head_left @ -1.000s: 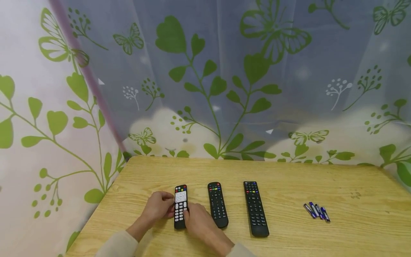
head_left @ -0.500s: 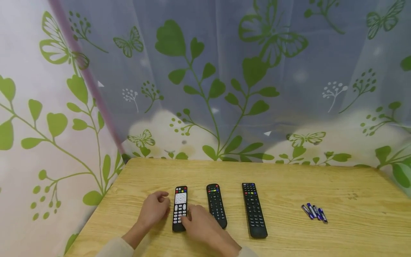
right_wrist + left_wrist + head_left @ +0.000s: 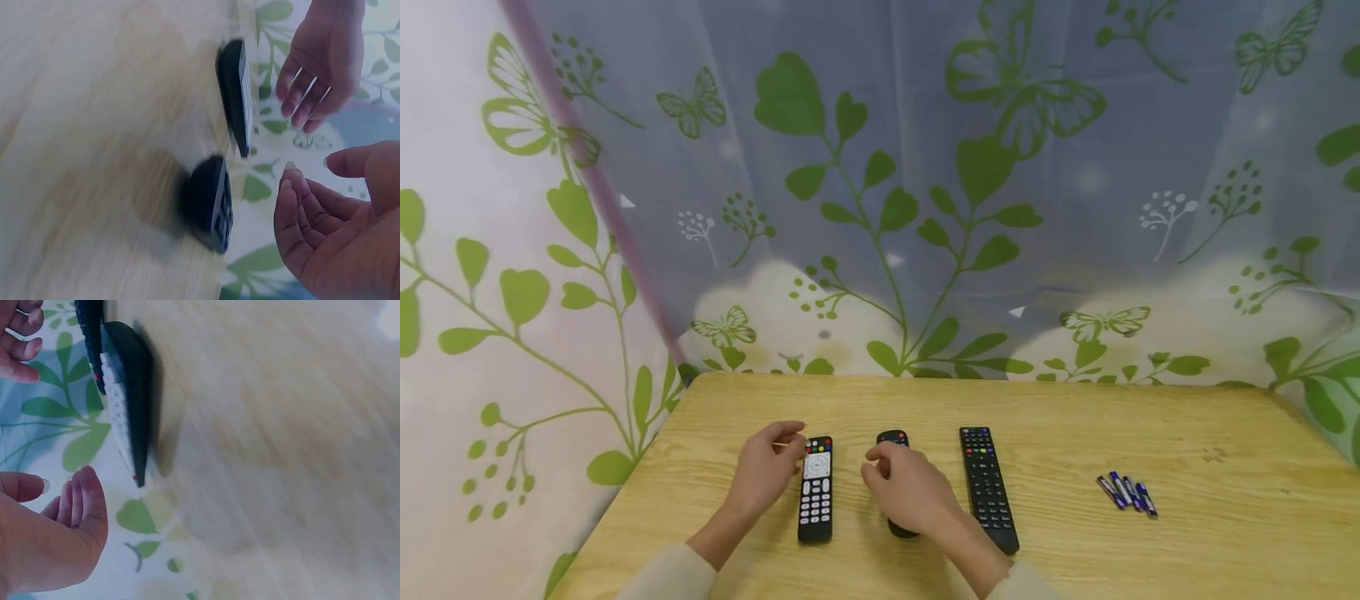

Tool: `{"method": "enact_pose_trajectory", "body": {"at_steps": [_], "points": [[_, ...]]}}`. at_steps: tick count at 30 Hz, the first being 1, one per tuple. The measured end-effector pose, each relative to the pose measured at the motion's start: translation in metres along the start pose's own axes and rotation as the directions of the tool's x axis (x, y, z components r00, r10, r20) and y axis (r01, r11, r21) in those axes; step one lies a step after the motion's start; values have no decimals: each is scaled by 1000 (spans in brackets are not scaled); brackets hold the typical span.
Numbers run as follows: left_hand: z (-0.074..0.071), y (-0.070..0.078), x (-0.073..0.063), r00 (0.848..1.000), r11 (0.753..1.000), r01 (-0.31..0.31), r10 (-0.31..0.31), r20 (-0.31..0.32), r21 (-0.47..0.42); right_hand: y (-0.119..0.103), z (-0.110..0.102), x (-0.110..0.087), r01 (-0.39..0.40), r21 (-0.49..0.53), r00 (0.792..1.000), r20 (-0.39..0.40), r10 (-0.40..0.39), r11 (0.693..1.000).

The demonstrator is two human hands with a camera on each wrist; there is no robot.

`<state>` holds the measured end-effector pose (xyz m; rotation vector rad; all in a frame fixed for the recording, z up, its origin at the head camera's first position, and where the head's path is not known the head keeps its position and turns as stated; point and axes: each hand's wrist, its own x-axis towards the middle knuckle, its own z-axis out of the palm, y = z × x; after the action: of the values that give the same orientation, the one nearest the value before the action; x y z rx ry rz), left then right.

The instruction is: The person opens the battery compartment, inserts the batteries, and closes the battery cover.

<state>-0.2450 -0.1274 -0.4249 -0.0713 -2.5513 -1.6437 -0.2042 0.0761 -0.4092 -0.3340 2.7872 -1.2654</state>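
Three black remote controls lie in a row on the wooden table. The left one, a remote with white buttons (image 3: 816,492), rests between my two hands. My left hand (image 3: 766,467) is beside its top end, fingers loosely bent and holding nothing. Over the middle remote (image 3: 892,437) hovers my right hand (image 3: 913,492), covering most of it in the head view. In the right wrist view, the right hand's (image 3: 344,225) thumb and fingers are apart with nothing between them, and a gap separates them from the white-buttoned remote (image 3: 237,94).
The third remote (image 3: 987,483), long and black, lies to the right, partly overlapped by my right forearm. Farther right are several small purple-and-silver batteries (image 3: 1127,493) on the table (image 3: 1150,425). A leaf-patterned curtain (image 3: 865,208) hangs behind and to the left.
My right hand has let go of the white-buttoned remote and moved right, over the middle remote. The left hand drew off the remote's side and lifted slightly near its top end.
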Motion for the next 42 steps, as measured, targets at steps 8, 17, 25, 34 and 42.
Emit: {"method": "enact_pose_trajectory", "body": {"at_steps": [8, 17, 25, 34, 42], "points": [[18, 26, -5, 993, 994, -11, 23, 113, -106, 17, -24, 0, -51, 1, 998, -44, 51, 999], [45, 36, 1, 973, 991, 69, -42, 225, -115, 35, -32, -3, -101, 20, 994, -47, 102, 995], [65, 28, 7, 960, 986, 112, -75, 269, -126, 44, -30, -3, -132, -9, 990, -55, 132, 991], [83, 28, 8, 955, 995, 97, -101, 278, 29, 49, -32, -5, -141, 0, 988, -57, 141, 990], [90, 30, 8, 943, 978, 132, -175, 283, 163, 50, -34, -7, -149, 11, 988, -43, 149, 989]]}}
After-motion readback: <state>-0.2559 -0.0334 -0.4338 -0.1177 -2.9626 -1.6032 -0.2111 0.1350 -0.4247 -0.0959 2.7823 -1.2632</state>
